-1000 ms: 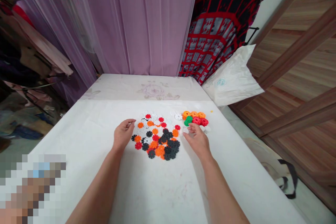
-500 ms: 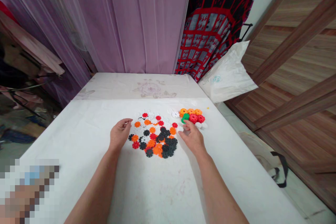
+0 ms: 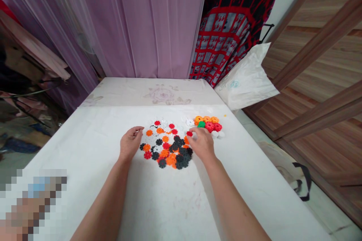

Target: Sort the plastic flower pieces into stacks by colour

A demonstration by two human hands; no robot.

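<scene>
A loose spread of flat, notched snowflake discs lies on the white-covered table, with black discs point(image 3: 183, 156), orange discs point(image 3: 171, 159), red discs point(image 3: 147, 154) and white ones mixed together. My left hand point(image 3: 131, 142) is at the left edge of this spread, thumb and fingers pinched together; whatever may be between them is hidden. At the spread's right side, my right hand point(image 3: 202, 143) has thumb and forefinger apart around a single red disc point(image 3: 189, 133); I see no firm grip on it. Just beyond that hand are stacked green discs point(image 3: 201, 124), partly covered.
Sorted orange stacks point(image 3: 206, 119) and red stacks point(image 3: 213, 127) stand at the right, near some white discs point(image 3: 190, 122). A white plastic bag point(image 3: 246, 83) leans at the table's right edge. Purple curtains point(image 3: 152, 22) hang behind; a wooden door point(image 3: 316, 64) is on the right.
My right hand has moved left, from beside the green stack to the red disc at the spread's edge. My left hand stays pinched in nearly the same place.
</scene>
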